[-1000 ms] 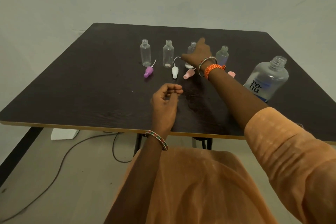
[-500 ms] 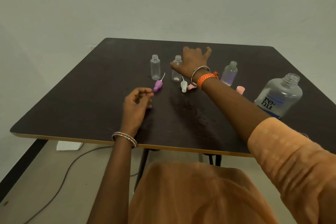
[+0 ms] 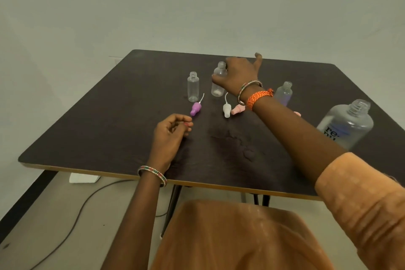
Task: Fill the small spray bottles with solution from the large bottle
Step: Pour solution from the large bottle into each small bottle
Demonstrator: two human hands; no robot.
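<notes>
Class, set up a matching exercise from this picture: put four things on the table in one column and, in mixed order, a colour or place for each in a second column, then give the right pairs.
Column one:
1. large bottle
2. spray cap by the leftmost small bottle
3. left hand
4. spray cap right of the purple one

Column two:
A. white
B. near the table's front edge, fingers curled
C. purple
D. at the table's right side, cap off

Pairs: 1-D, 2-C, 3-B, 4-A
</notes>
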